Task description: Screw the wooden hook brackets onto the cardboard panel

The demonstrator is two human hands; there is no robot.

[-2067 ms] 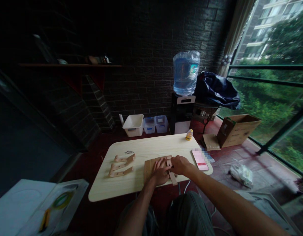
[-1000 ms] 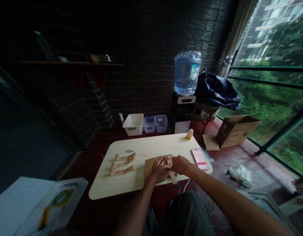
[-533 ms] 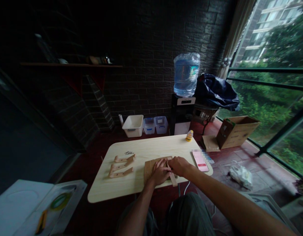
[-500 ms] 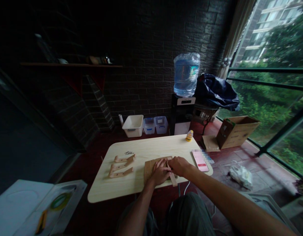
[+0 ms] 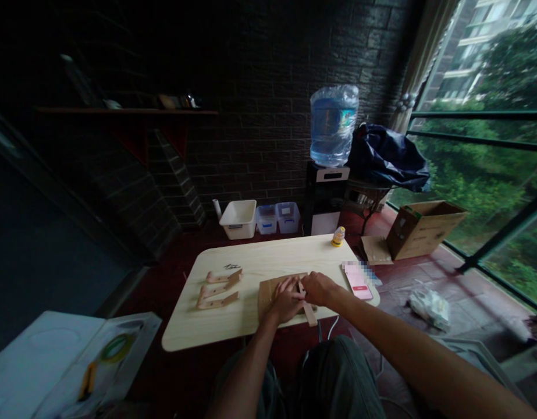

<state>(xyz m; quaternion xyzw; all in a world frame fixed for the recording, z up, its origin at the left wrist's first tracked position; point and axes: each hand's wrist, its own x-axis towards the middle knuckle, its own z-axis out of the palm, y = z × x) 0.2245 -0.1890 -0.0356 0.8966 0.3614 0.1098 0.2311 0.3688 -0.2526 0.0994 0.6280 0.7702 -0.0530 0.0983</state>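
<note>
My left hand [image 5: 287, 299] lies over a brown cardboard piece [image 5: 265, 295] near the table's front edge, its fingers stretched out and pressing down. Beside it, my right hand [image 5: 317, 288] is closed at the top of a narrow wooden strip [image 5: 310, 315], which slants past the cardboard toward the edge. What exactly the right fingers grip is too small to make out. Shaped wooden pieces [image 5: 219, 302] lie on the left of the table, with several small dark screws or pins [image 5: 232, 266] behind them.
The pale table [image 5: 185, 326] also bears a yellow-capped bottle [image 5: 338, 237] and a phone [image 5: 359, 285] at the right. An open white case [image 5: 137, 337] stands at the lower left. Bins [image 5: 238, 220], a water dispenser [image 5: 327, 192] and a cardboard box [image 5: 419, 233] stand beyond the table.
The whole view has shifted slightly, so the table sits a little higher and further right. Both hands keep nearly the same place on the cardboard and strip.
</note>
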